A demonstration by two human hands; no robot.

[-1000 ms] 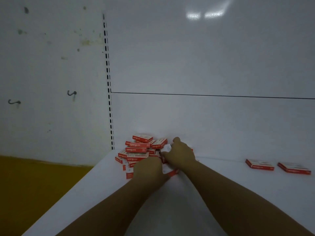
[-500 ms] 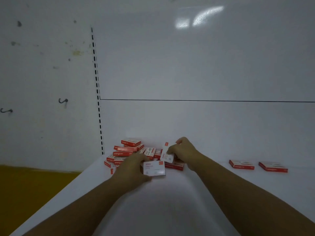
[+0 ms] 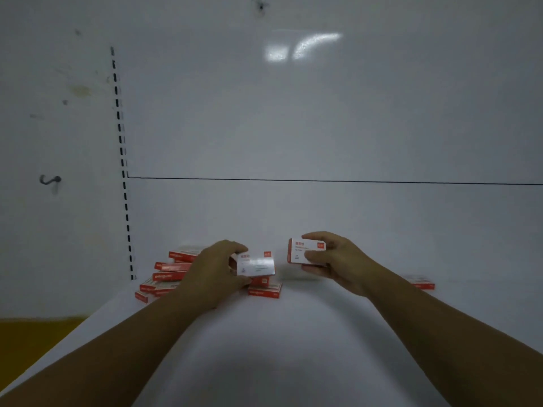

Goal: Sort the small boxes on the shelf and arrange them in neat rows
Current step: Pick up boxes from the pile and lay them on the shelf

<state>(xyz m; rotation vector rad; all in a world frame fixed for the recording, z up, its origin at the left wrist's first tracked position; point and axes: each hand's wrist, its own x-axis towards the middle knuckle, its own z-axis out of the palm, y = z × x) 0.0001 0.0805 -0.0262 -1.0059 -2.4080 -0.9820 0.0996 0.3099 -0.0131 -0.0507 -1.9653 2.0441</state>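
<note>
My left grip pinches box just above shelf, beside red pile at shelf's left end. My right grip pinches second box, near first, not touching. Lone box lies farther right.

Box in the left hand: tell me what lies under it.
Below the box that the left hand holds, a red box lies flat on the shelf. The hand covers whatever lies further left.

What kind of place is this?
Probably a shop or a stockroom: a white shelf, a slotted rail standing behind it, and a heap of matching red boxes.
</note>
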